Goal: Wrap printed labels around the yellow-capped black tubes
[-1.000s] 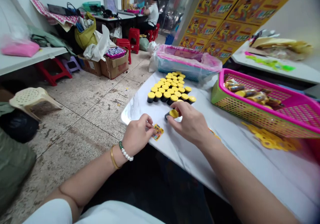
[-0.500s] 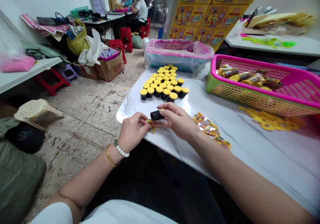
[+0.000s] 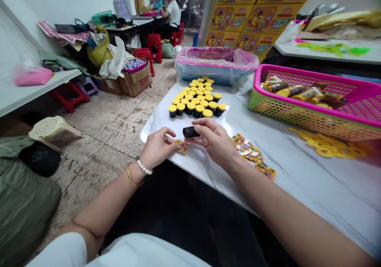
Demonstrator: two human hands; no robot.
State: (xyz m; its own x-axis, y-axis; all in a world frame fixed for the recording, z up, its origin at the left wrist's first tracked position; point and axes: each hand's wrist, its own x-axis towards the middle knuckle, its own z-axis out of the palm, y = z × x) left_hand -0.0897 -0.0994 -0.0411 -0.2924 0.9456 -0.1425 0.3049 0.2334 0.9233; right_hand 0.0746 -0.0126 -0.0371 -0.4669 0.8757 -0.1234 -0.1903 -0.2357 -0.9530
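My right hand (image 3: 214, 140) grips a small black container (image 3: 191, 132) lying on its side, just above the white table (image 3: 297, 179). My left hand (image 3: 157, 147) pinches a small colourful sticker (image 3: 181, 146) at the table's near edge, right beside the container. Behind my hands stand several black containers with yellow lids (image 3: 196, 98) in tight rows. A loose pile of the same stickers (image 3: 251, 154) lies to the right of my right hand.
A pink and green basket (image 3: 312, 114) with wrapped items stands at the right, yellow rings (image 3: 324, 148) in front of it. A blue bin lined with pink plastic (image 3: 214, 66) sits behind the containers. A person sits at a far table (image 3: 172, 10). Stools and boxes crowd the floor at left.
My right hand picked a container off the table and turned it on its side, bringing it to the sticker in my left hand. The camera view shifted slightly.
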